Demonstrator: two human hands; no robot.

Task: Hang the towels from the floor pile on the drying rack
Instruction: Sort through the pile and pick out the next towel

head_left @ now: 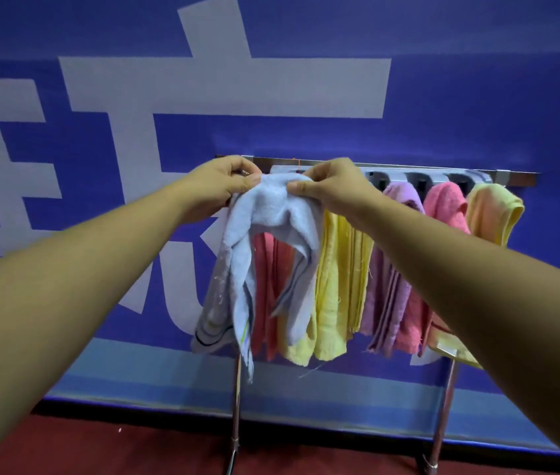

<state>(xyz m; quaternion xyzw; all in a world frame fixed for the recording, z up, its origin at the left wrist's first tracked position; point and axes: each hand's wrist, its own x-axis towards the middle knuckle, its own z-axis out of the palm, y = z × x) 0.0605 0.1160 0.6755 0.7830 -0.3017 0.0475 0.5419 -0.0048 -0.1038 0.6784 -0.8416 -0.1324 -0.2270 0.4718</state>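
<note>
A blue wall (pixel 443 80) fills most of the view. It carries huge pale grey lettering (pixel 223 87) in Chinese script. The frame cuts off the character at 9 o'clock, and the towels cover the lower part of the middle one, so neither can be read with certainty. No labels or brand marks can be made out on the towels.

A strip of dark red floor (pixel 134 447) lies at 6 o'clock. The drying rack (pixel 518 178) stands against the wall from the centre out towards 3 o'clock, with a metal top rail and chrome legs.

Five towels hang from it side by side: a red towel (pixel 266 286), a yellow towel (pixel 336 275), a purple towel (pixel 401 197), a pink towel (pixel 444 207) and a yellow-orange towel (pixel 494 207).

The light blue towel (pixel 271 214) is at the rack's left end, in front of the red one, bunched at the top with its striped ends hanging down. The left hand (pixel 218 185) closes its grip on the bunched top at 10 o'clock. The right hand (pixel 331 186) pinches it at 2 o'clock.
</note>
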